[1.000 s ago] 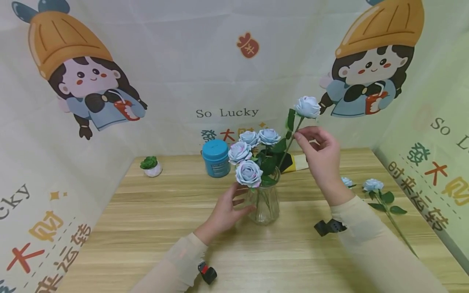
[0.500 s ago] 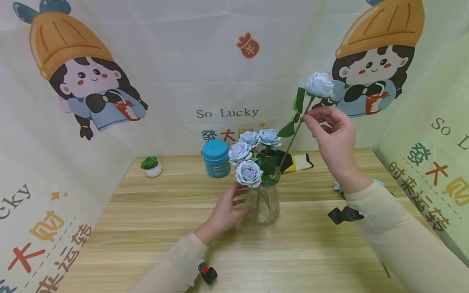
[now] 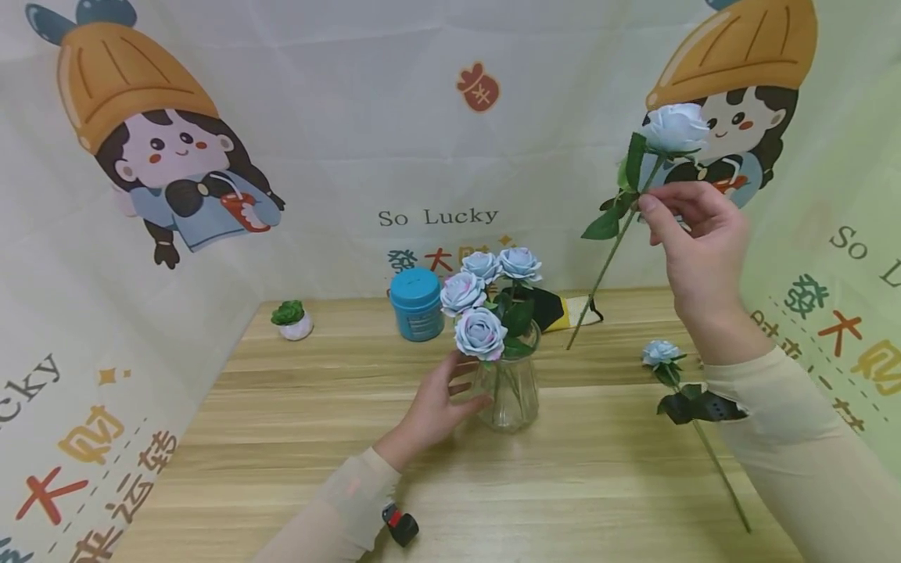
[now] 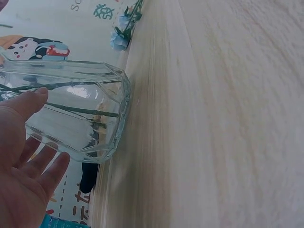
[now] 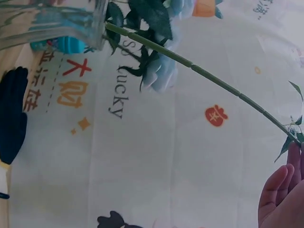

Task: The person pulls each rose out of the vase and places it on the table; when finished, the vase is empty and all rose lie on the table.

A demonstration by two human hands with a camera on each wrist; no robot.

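Note:
My left hand (image 3: 438, 408) holds the clear glass vase (image 3: 517, 403) from its left side, thumb in front and fingers round the back, as the left wrist view shows. In the vase stand several pale blue artificial roses (image 3: 480, 334), their green stems (image 4: 83, 110) visible through the glass. High at the right, my right hand (image 3: 707, 254) pinches a single rose (image 3: 676, 129) by its stem just under the leaves. That rose tilts to the right; its lower stem end hangs right of the vase, apart from it.
Another rose (image 3: 662, 353) lies on the wooden table (image 3: 317, 438) at the right, partly behind the right wrist camera. Behind the vase are a blue lidded jar (image 3: 415, 305) and a dark glove (image 5: 13, 114) with a yellow and white cuff. A small potted plant (image 3: 291, 319) stands at the back left.
My right hand has moved up and right with the rose, drawing its stem out of the vase. My left hand has stayed on the vase.

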